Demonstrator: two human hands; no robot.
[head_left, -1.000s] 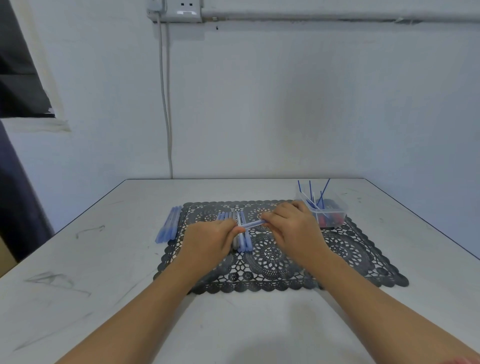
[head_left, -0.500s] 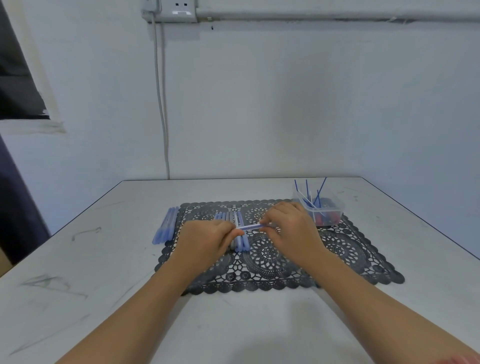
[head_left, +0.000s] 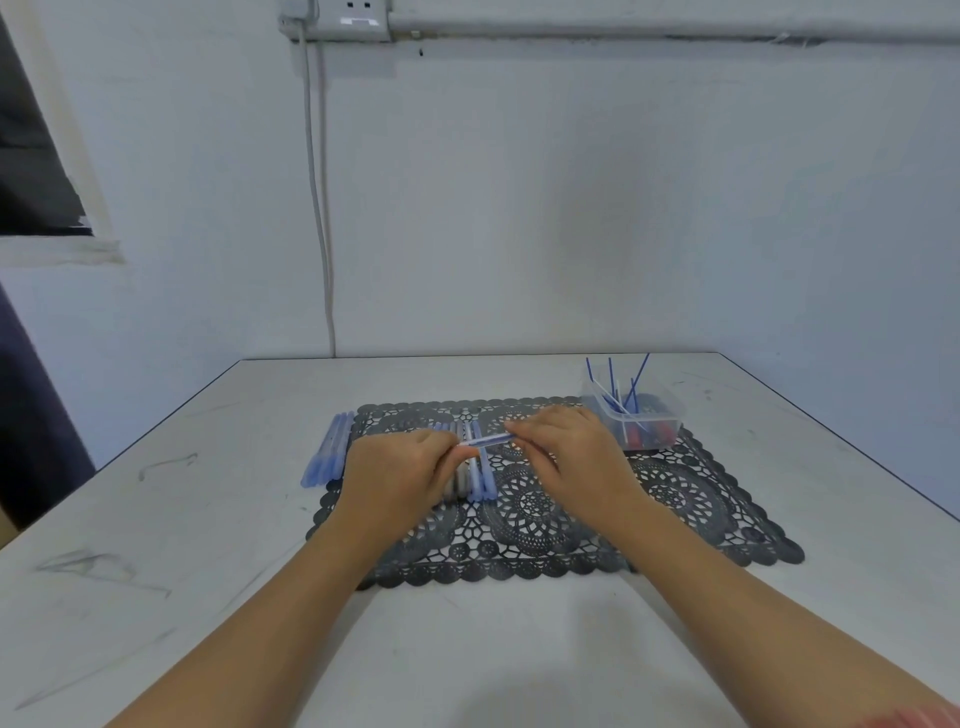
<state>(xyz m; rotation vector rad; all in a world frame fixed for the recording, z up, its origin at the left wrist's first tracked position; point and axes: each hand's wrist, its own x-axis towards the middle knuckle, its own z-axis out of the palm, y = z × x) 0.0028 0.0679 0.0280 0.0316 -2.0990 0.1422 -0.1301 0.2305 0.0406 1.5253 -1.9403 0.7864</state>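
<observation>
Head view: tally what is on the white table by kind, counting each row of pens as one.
Black lace placemat: 1
Clear plastic tub of thin refills: 1
Blue translucent pen held by left hand and right hand: 1
Rows of blue pens lying flat: 2 (beside the mat's left edge; on the mat)
Total: 5

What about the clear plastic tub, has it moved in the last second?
No. The tub sits on the same far right corner of the lace mat; only the camera view shifted slightly.
</observation>
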